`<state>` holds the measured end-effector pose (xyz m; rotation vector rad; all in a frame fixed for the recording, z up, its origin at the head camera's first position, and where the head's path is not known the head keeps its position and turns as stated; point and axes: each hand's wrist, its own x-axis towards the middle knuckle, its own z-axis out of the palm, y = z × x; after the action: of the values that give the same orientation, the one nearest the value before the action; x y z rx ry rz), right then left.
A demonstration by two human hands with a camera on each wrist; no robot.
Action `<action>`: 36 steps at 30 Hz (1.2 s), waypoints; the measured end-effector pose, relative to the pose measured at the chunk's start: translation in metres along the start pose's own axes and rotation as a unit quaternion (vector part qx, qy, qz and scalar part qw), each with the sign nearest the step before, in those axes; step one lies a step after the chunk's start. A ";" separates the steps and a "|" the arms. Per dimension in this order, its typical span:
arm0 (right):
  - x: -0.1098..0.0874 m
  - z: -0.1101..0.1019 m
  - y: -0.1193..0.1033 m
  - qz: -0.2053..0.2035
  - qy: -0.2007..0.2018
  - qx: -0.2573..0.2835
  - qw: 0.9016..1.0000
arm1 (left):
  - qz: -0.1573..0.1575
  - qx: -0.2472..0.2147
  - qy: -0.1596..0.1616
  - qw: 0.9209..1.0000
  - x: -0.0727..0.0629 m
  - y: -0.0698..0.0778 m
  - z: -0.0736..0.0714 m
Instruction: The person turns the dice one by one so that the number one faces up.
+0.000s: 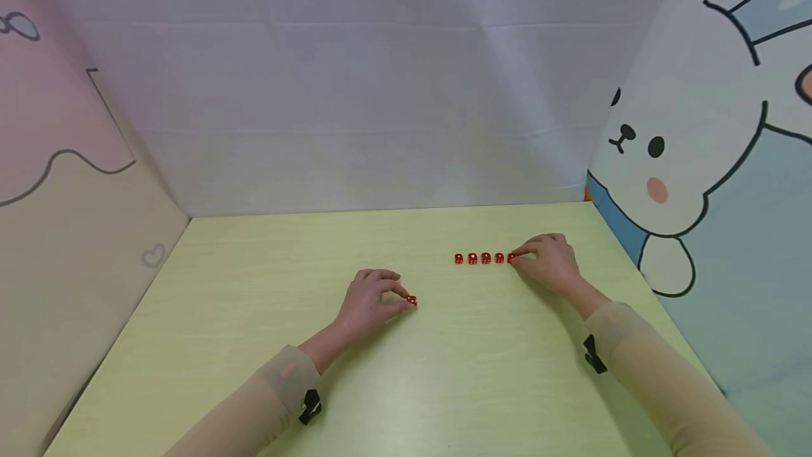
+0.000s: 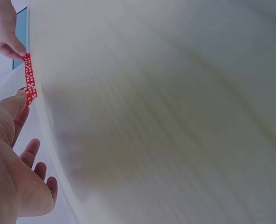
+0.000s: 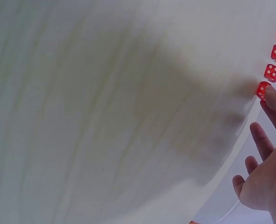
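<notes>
Several red dice with white pips [image 1: 486, 258] stand in a straight row on the table, small gaps between them. At the row's right end my right hand [image 1: 547, 261] pinches the last die [image 3: 263, 90] between thumb and index finger, its other fingers spread. My left hand [image 1: 374, 302] is lower and to the left of the row, pinching a separate red die [image 1: 411, 300] at its fingertips. In the left wrist view, this die [image 2: 28, 99] overlaps the near end of the row, and the thumb hides part of it.
The pale yellow-green table [image 1: 285, 252] meets a white cloth backdrop [image 1: 355, 111] at its far edge. A cartoon-printed panel [image 1: 717, 182] borders the right side, and a pink and cream panel [image 1: 76, 231] the left.
</notes>
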<state>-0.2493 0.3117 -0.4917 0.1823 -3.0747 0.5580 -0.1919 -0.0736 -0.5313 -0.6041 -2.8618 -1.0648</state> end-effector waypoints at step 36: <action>0.002 0.001 0.000 -0.007 0.004 -0.018 1.000 | -0.012 0.041 -0.001 0.999 -0.001 -0.005 0.005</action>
<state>-0.2514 0.3108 -0.4921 0.2000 -3.0716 0.5024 -0.1926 -0.0740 -0.5380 -0.5664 -2.9047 -0.9459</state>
